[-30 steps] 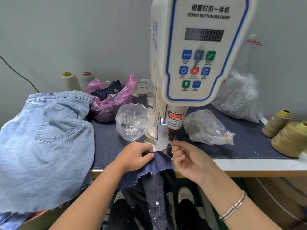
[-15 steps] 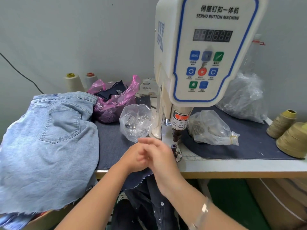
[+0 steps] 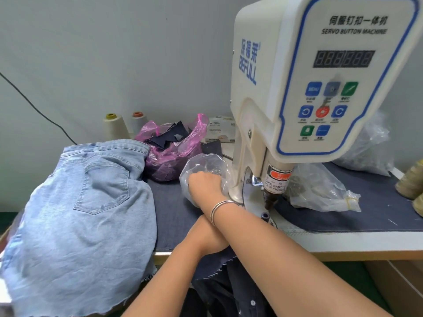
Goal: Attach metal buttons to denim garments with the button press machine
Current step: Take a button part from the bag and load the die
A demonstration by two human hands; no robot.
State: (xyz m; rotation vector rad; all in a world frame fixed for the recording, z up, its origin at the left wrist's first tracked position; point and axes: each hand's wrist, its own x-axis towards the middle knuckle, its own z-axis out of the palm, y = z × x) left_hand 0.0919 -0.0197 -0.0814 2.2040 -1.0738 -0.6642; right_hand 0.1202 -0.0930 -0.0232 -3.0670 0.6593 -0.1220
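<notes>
Reaching into the clear bag [image 3: 201, 170] just left of the button press machine [image 3: 297, 88], our right hand [image 3: 204, 185] is buried past the knuckles in plastic; fingers hidden, so we can't tell if they've pinched a metal button or are only feeling for one. Right forearm crosses over the left. Left hand [image 3: 210, 236] is mostly covered by that forearm, so its grip can't be read either, but it sits at the table edge [image 3: 343, 252] on the dark denim piece [image 3: 219, 264], in front of the machine, w/ the rest of the garment hanging below the table.

Step in hand, as we judge it: fetching the next button. Lower die [image 3: 265, 215] under the press head [image 3: 271, 200] looks bare, nothing seated that we can see.

Next move calls for lifting out one button only, uncrossing the arms, and seating the button under the press head, then sliding the dark denim over the die w/ the left hand. Fingers must be clear of the head before it fires; the machine's own label says as much.

Light blue jeans [image 3: 80, 213] lie well left of the machine.
</notes>
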